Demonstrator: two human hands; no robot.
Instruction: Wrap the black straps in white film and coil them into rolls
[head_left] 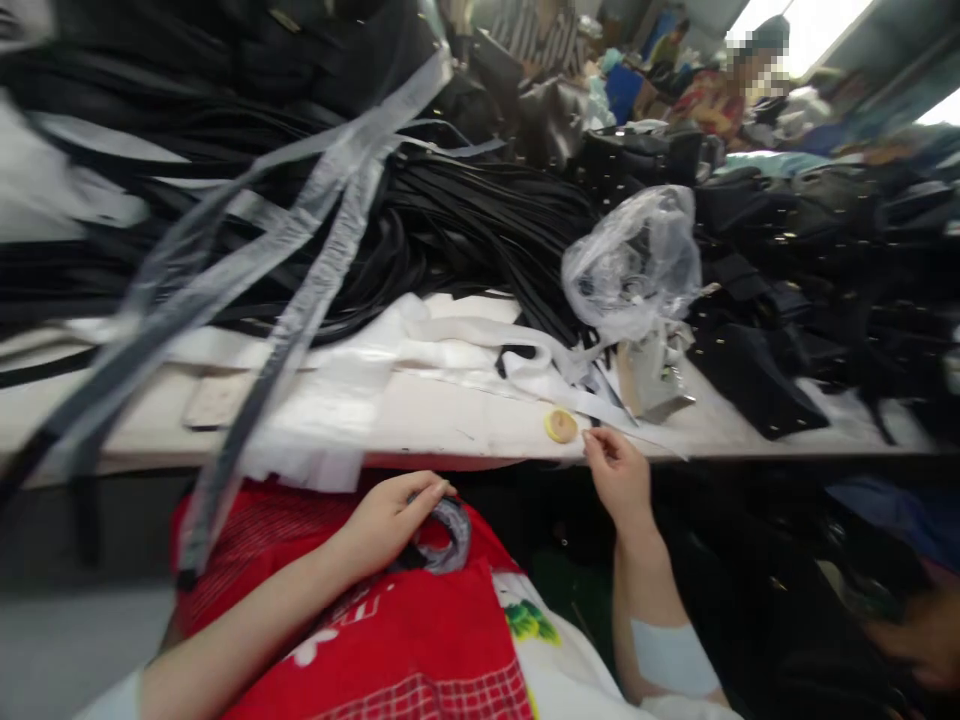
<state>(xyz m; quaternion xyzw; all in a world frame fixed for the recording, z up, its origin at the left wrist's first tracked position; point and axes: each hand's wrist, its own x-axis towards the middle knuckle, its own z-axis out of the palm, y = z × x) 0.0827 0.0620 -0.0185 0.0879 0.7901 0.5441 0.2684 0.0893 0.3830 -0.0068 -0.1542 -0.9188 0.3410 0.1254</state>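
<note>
Dark grey coil [456,540], ring-shaped, lower centre of frame, over the red apron [420,625]. Left hand [397,515] closed on its upper left side, thumb and fingers on the rim. Coil looks shiny, maybe plastic-wrapped; blur there, so can't be sure of the material. Judgement: light, bendy, a bit slippery, not fragile; could loosen if pinched by one layer only. Best hold: across the full band thickness, thumb inside the ring, fingers outside.

Right hand [626,485] right of centre at the table edge, fingers curled, thumb and forefinger tips together; can't tell if anything thin is between them. Just beside it, yellow roll [560,426] flat on the white table [442,410].

Farther out: clear plastic bag [634,265] upper right of centre, black straps [480,205] heaped upper centre, plastic-wrapped strips [300,225] hanging upper left to lower left.
</note>
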